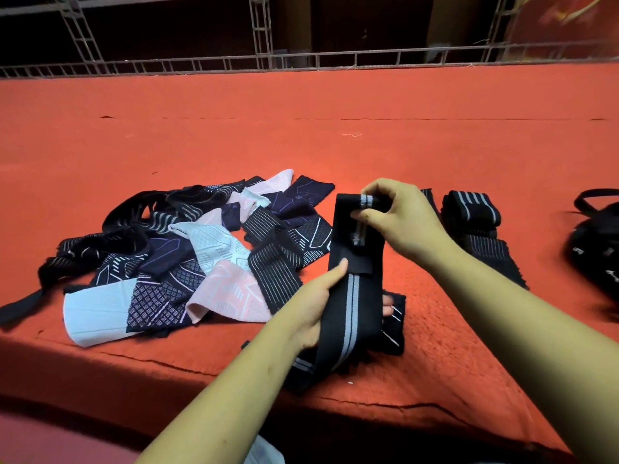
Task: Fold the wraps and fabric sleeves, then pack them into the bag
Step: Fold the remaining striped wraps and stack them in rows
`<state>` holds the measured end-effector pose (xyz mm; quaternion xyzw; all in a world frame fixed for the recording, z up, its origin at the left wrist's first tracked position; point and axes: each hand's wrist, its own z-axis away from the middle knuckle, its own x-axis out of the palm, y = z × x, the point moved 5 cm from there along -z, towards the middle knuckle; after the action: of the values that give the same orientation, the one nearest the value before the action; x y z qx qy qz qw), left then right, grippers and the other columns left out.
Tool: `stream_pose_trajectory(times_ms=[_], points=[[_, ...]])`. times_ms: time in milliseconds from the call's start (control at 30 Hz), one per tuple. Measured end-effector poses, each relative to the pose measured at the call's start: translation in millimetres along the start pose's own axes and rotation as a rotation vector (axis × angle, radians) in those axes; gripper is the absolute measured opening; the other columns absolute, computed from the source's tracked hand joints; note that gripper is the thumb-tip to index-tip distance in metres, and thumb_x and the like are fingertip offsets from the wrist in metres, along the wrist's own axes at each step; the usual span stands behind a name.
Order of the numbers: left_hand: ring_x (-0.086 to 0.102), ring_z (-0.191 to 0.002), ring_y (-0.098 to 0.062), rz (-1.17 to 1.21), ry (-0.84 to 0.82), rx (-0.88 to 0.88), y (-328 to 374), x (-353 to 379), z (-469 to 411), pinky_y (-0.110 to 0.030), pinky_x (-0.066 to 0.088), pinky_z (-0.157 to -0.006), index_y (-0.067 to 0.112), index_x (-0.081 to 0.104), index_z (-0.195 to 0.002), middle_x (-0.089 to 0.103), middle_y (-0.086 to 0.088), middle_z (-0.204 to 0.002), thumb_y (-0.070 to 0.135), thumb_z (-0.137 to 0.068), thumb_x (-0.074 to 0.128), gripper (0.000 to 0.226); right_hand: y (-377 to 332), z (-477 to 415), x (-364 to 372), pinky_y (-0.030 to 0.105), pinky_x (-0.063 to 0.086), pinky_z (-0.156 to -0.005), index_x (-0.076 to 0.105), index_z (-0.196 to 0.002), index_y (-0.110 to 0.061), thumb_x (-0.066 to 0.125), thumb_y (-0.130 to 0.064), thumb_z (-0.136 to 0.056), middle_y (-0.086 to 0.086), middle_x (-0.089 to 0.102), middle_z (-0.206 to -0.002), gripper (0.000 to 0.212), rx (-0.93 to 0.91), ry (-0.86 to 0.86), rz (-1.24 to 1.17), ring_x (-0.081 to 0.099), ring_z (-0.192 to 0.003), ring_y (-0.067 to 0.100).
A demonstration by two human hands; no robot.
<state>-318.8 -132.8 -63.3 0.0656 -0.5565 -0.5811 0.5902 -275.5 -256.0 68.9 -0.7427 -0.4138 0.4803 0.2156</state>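
Held just above the red felt surface (301, 128), near its front edge: a black, grey-striped elastic wrap (353, 296). Pinched at its rolled top end by the right hand (398, 216), gripped mid-length by the left hand (318, 306). Probably light, limp, stretchy; best kept taut at the roll, else likely to spring loose. Left, soft patterned knit sleeves (187, 259), heaped.

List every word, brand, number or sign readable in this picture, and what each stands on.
No text here can be read.
On the black bag: small white marks, too blurred to read.
On the pile of sleeves: line patterns only, no letters.
On the black wrap: grey stripes, no label showing.
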Motion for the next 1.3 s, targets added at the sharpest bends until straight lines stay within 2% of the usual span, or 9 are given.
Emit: stream_pose_trajectory(times_ms=[200,367,500,667,867,1000,1133,1200,1300], points=[[0.068,-0.087,-0.034,0.355,0.082,0.193,29.8,-6.1,-9.4,-0.044,0.048,-0.091,0.005,0.066,-0.112,0.069,-0.021,-0.098,0.039,-0.101,0.038,0.045,-1.7,48.4,23.2,0.012,0.04,-0.089,0.063,-0.095,-0.031,0.068,0.002,-0.078,-0.002,0.063,-0.104,0.038,-0.121,-0.034,-0.046,0.057,-0.101,0.003],[0.067,-0.101,-0.04,0.32,0.179,0.27,34.4,-11.7,-6.7,-0.045,0.05,-0.095,-0.005,0.064,-0.121,0.067,-0.027,-0.117,0.038,-0.094,0.034,0.058,29.3,84.8,48.2,0.012,0.027,-0.108,0.064,-0.087,-0.052,0.072,-0.002,-0.079,-0.003,0.042,-0.138,0.051,0.099,-0.032,-0.144,0.036,-0.136,0.003],[0.058,-0.119,-0.046,0.339,0.225,0.326,31.8,-12.7,-5.5,-0.051,0.042,-0.108,-0.01,0.059,-0.127,0.057,-0.034,-0.129,0.037,-0.089,0.033,0.066,34.1,102.7,59.4,0.018,0.037,-0.103,0.071,-0.092,-0.05,0.074,-0.005,-0.081,-0.011,0.045,-0.131,0.046,0.157,-0.009,-0.265,0.041,-0.126,-0.012],[0.061,-0.114,-0.048,0.337,0.238,0.39,34.0,-11.8,-5.4,-0.052,0.046,-0.101,-0.009,0.068,-0.111,0.061,-0.037,-0.12,0.048,-0.092,0.033,0.07,33.3,107.1,66.3,0.035,0.043,-0.107,0.071,-0.093,-0.051,0.076,-0.01,-0.08,-0.002,0.058,-0.11,0.043,0.194,0.003,-0.265,0.058,-0.112,0.009],[0.069,-0.095,-0.035,0.08,0.34,0.438,38.2,-11.8,-5.3,-0.042,0.059,-0.079,-0.006,0.059,-0.127,0.063,-0.032,-0.122,0.04,-0.088,0.066,0.061,32.7,108.0,62.7,0.01,0.037,-0.082,0.069,-0.093,-0.042,0.071,-0.009,-0.081,-0.002,0.064,-0.103,0.035,0.235,-0.088,-0.187,0.055,-0.091,-0.007],[0.065,-0.111,-0.042,-0.072,0.417,0.536,38.7,-17.2,-6.5,-0.055,0.052,-0.097,0.002,0.062,-0.126,0.067,-0.025,-0.12,0.044,-0.086,0.071,0.059,32.7,106.6,66.1,0.022,0.038,-0.074,0.057,-0.089,-0.026,0.059,-0.025,-0.092,-0.009,0.059,-0.083,0.004,0.324,-0.07,-0.301,0.051,-0.076,0.001],[0.067,-0.111,-0.032,-0.198,0.373,0.564,41.1,-16.6,-5.5,-0.042,0.055,-0.094,0.007,0.062,-0.125,0.07,-0.015,-0.118,0.039,-0.099,0.056,0.042,40.1,101.2,62.1,0.025,0.037,-0.063,0.037,-0.1,-0.018,0.051,-0.029,-0.1,-0.002,0.05,-0.078,0.018,0.41,0.034,-0.298,0.045,-0.065,0.01],[0.067,-0.113,-0.026,-0.245,0.329,0.576,43.4,-14.0,-3.3,-0.039,0.054,-0.097,0.008,0.06,-0.128,0.07,-0.012,-0.121,0.042,-0.099,0.054,0.045,39.5,94.5,57.7,0.032,0.042,-0.067,0.035,-0.109,-0.021,0.05,-0.03,-0.101,0.001,0.057,-0.08,0.019,0.425,0.082,-0.383,0.052,-0.066,0.013],[0.069,-0.106,-0.016,-0.257,0.338,0.569,43.9,-8.3,-1.4,-0.036,0.053,-0.096,0.012,0.062,-0.124,0.072,-0.003,-0.115,0.051,-0.095,0.055,0.048,31.7,85.5,58.0,0.033,0.048,-0.091,0.036,-0.13,-0.02,0.045,-0.029,-0.103,-0.002,0.064,-0.111,0.029,0.378,0.039,-0.395,0.062,-0.1,0.013]])
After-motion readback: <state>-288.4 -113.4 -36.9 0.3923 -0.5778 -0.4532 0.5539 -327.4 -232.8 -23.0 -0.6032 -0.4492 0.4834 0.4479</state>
